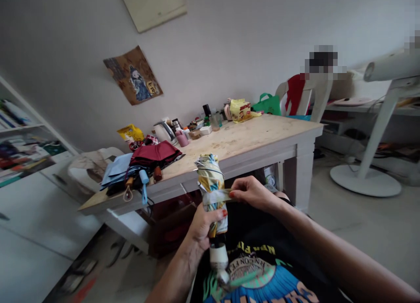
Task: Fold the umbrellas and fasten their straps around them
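A folded umbrella (218, 222) with white, yellow and blue patterned cloth stands roughly upright in front of my body, its white handle (218, 255) pointing down. My left hand (206, 220) is wrapped around the lower part of the rolled cloth. The umbrella's pale strap (215, 196) crosses the cloth above that hand. At the right, my right hand (251, 193) pinches the strap's end and holds it taut away from the umbrella. On the table's near left corner lie other folded umbrellas, a dark red one (155, 153) and a light blue one (116, 169).
The wooden table (262, 134) spans the middle. Along its wall side stand a kettle (164, 132), a pink bottle (181, 137), a yellow bag (241, 110) and a green bag (267, 104). A white stand fan (365, 180) is at the right, a white chair (82, 172) at the left.
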Demonstrator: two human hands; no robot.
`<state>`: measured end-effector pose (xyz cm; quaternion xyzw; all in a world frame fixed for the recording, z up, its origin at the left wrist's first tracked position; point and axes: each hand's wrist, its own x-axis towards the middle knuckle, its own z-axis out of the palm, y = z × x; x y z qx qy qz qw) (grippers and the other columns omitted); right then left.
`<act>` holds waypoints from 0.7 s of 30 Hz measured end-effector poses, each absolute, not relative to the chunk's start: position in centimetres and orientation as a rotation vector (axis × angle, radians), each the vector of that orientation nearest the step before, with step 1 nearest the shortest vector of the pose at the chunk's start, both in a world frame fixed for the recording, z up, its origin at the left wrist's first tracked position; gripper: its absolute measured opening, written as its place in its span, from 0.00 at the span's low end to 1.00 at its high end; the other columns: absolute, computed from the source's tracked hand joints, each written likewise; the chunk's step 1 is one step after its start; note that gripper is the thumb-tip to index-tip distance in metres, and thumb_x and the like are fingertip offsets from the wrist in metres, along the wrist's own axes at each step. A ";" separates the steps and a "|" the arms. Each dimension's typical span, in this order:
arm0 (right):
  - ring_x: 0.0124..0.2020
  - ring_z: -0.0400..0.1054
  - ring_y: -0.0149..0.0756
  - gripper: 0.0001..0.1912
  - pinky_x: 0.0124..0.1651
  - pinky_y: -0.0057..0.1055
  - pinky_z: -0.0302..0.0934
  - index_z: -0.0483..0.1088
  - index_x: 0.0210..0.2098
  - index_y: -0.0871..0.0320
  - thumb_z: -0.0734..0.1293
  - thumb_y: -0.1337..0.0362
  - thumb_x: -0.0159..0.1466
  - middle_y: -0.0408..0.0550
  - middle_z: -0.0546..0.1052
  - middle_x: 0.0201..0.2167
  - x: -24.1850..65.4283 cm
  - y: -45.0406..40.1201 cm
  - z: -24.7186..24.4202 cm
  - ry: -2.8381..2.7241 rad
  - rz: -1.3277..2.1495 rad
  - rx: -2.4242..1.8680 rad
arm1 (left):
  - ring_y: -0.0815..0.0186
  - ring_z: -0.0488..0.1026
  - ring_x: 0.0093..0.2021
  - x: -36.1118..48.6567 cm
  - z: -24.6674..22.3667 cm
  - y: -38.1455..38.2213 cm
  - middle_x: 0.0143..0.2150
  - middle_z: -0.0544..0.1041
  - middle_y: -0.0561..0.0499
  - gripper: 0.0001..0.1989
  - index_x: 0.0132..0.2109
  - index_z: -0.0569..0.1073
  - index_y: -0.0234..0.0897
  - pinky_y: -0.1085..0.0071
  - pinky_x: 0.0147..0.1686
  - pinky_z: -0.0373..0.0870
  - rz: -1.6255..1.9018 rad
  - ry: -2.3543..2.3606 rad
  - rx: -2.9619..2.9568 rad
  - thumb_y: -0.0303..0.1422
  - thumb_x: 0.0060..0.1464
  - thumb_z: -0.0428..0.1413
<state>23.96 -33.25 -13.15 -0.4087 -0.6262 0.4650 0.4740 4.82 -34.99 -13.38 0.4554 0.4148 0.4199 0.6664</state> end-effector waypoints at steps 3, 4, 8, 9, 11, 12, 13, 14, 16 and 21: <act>0.21 0.54 0.25 0.12 0.26 0.26 0.47 0.68 0.21 0.60 0.68 0.60 0.55 0.38 0.64 0.17 24.0 -33.8 -12.7 -1.554 0.971 -1.022 | 0.71 0.65 0.19 4.2 -13.8 -34.5 0.21 0.71 0.52 0.18 0.30 0.72 0.31 0.75 0.19 0.59 0.955 0.975 1.032 0.32 0.28 0.67; 0.22 0.54 0.25 0.12 0.26 0.26 0.47 0.68 0.21 0.60 0.68 0.59 0.55 0.38 0.64 0.17 23.9 -33.8 -12.8 -1.540 0.954 -1.001 | 0.71 0.65 0.19 4.1 -13.9 -34.5 0.20 0.70 0.51 0.17 0.29 0.72 0.31 0.75 0.19 0.58 0.945 0.949 1.033 0.33 0.29 0.66; 0.21 0.53 0.25 0.18 0.27 0.27 0.47 0.67 0.20 0.60 0.72 0.52 0.54 0.37 0.64 0.16 23.2 -33.4 -14.4 -1.387 1.135 -0.803 | 0.75 0.62 0.21 4.6 -13.9 -35.2 0.23 0.67 0.53 0.17 0.30 0.72 0.30 0.78 0.20 0.56 0.920 0.600 0.930 0.35 0.32 0.66; 0.21 0.53 0.25 0.20 0.27 0.27 0.48 0.67 0.20 0.60 0.73 0.51 0.53 0.38 0.65 0.16 23.0 -33.1 -14.8 -1.325 1.196 -0.738 | 0.76 0.60 0.21 4.9 -13.9 -35.4 0.23 0.65 0.54 0.16 0.29 0.71 0.30 0.79 0.21 0.56 0.900 0.508 0.885 0.35 0.33 0.66; 0.23 0.58 0.26 0.21 0.29 0.27 0.52 0.67 0.21 0.60 0.76 0.51 0.50 0.39 0.68 0.19 22.5 -32.7 -15.6 -1.202 1.297 -0.607 | 0.78 0.55 0.21 5.6 -13.9 -35.8 0.22 0.60 0.56 0.17 0.28 0.69 0.31 0.80 0.21 0.55 0.842 0.354 0.799 0.35 0.35 0.67; 0.23 0.60 0.26 0.21 0.30 0.27 0.54 0.67 0.21 0.60 0.78 0.52 0.48 0.40 0.70 0.21 22.2 -32.5 -15.8 -1.147 1.362 -0.545 | 0.78 0.53 0.21 5.9 -14.1 -35.9 0.21 0.58 0.57 0.17 0.27 0.68 0.31 0.81 0.20 0.54 0.793 0.288 0.767 0.36 0.36 0.67; 0.24 0.62 0.27 0.21 0.30 0.27 0.56 0.67 0.21 0.60 0.79 0.53 0.47 0.40 0.71 0.21 21.9 -32.4 -15.9 -1.103 1.438 -0.481 | 0.78 0.51 0.20 6.1 -14.4 -35.9 0.21 0.56 0.58 0.18 0.27 0.67 0.32 0.81 0.20 0.54 0.748 0.223 0.740 0.37 0.37 0.67; 0.24 0.64 0.28 0.22 0.30 0.27 0.57 0.66 0.21 0.60 0.79 0.54 0.46 0.40 0.71 0.21 21.6 -32.4 -15.9 -1.069 1.512 -0.420 | 0.79 0.51 0.20 6.3 -14.9 -35.8 0.21 0.56 0.59 0.18 0.28 0.67 0.33 0.82 0.20 0.54 0.714 0.164 0.716 0.37 0.37 0.68; 0.21 0.65 0.27 0.22 0.28 0.27 0.59 0.65 0.21 0.59 0.80 0.55 0.46 0.39 0.71 0.19 20.9 -32.5 -15.6 -1.034 1.601 -0.337 | 0.79 0.54 0.19 6.2 -15.9 -35.6 0.21 0.57 0.59 0.19 0.32 0.70 0.33 0.82 0.21 0.57 0.682 0.090 0.680 0.38 0.37 0.68; 0.16 0.61 0.25 0.21 0.20 0.24 0.53 0.64 0.22 0.58 0.78 0.54 0.50 0.38 0.69 0.18 20.5 -33.5 -14.2 -1.064 1.526 -0.418 | 0.63 0.75 0.33 4.4 -16.5 -34.8 0.34 0.75 0.47 0.29 0.41 0.74 0.34 0.67 0.34 0.74 0.664 0.253 0.818 0.49 0.36 0.68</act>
